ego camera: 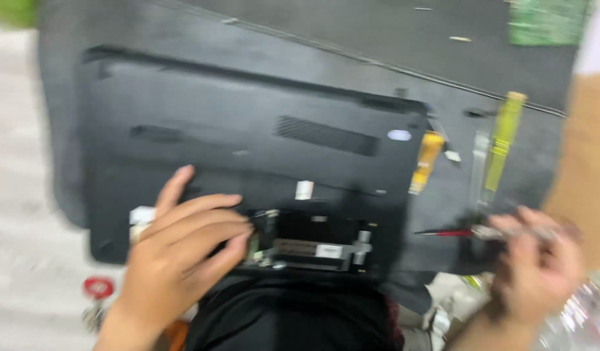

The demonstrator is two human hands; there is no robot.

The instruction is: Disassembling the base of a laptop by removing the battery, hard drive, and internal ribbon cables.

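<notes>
Left hand [183,250], fingers pressed together, steadies an upturned black laptop [248,156] by its open bay [313,244], while right hand [537,266] pinches a red-tipped screwdriver [469,232].

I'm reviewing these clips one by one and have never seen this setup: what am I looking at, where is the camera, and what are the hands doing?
The one picture comes from a camera worn on a person's head, looking down, and it is blurred by motion. A black laptop lies bottom up on a dark mat, with an open bay at its near edge. The left hand rests on the laptop beside that bay. The right hand holds a slim red-tipped tool. A yellow-handled screwdriver lies on the mat.
</notes>
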